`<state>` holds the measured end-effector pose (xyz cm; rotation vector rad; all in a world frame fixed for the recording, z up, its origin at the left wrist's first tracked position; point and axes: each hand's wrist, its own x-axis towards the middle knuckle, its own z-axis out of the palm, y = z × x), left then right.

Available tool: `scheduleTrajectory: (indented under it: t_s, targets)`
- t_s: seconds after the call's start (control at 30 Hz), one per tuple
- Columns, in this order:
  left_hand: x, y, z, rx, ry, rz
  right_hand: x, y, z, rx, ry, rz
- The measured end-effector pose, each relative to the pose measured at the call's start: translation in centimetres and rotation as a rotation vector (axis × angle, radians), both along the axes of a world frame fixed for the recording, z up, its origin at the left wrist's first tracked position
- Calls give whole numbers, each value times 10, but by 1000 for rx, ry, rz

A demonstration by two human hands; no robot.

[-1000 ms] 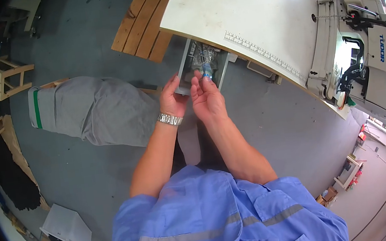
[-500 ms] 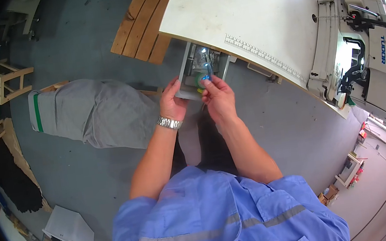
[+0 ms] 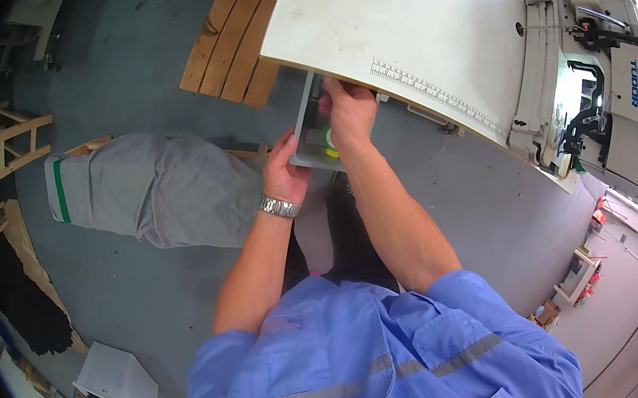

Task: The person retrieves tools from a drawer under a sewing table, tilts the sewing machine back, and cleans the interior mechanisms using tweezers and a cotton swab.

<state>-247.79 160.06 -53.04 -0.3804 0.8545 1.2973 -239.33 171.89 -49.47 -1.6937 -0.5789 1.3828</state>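
A pulled-out grey drawer [image 3: 303, 114] hangs under the edge of the white tabletop [image 3: 383, 9]. At its front left corner, my left hand [image 3: 284, 174] is closed round the wall; a metal watch is on that wrist. Deep inside the drawer, close under the table edge, is my right hand [image 3: 352, 116]. Its fingers are curled, and whatever they hold is hidden. A yellow-green round item [image 3: 330, 151] lies in the front part of the drawer, beside my right wrist.
A sewing machine [image 3: 603, 89] stands at the table's right end. Printed ruler marks [image 3: 434, 91] run along the table edge. Wooden slats [image 3: 233, 37] adjoin the table's left side. Grey cloth [image 3: 173, 190] is draped to my left, and a white bin [image 3: 118, 385] stands behind it.
My right hand has moved from the drawer's front, where it pinched a small shiny item, farther into the drawer. My left hand has stayed at the corner.
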Motion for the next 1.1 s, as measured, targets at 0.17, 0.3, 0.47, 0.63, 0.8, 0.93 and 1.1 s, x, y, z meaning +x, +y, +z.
scheduleTrajectory:
  t_s: [0.17, 0.3, 0.47, 0.63, 0.8, 0.93, 1.1]
  targets:
    - [-1, 3, 4, -25, -6, 19, 2, -5, -2, -56, 223, -127]
    - [1, 4, -1, -49, -25, 40, 6, 1, 3, -135, 281, -51]
    - [-7, -3, -26, 122, -170, -114, 43, -42, 42, 75, 265, 238]
    - [-5, 9, -14, 142, -114, -109, 149, -124, 86, 117, -91, 629]
    - [6, 9, 3, -56, 92, -42, 347, -166, 92, -50, -503, 127]
    - [21, -3, 9, -440, 302, 160, 547, -121, 91, 140, -892, -236]
    - [65, -62, 18, -793, 627, -203, 684, 7, 93, 201, -1076, -143]
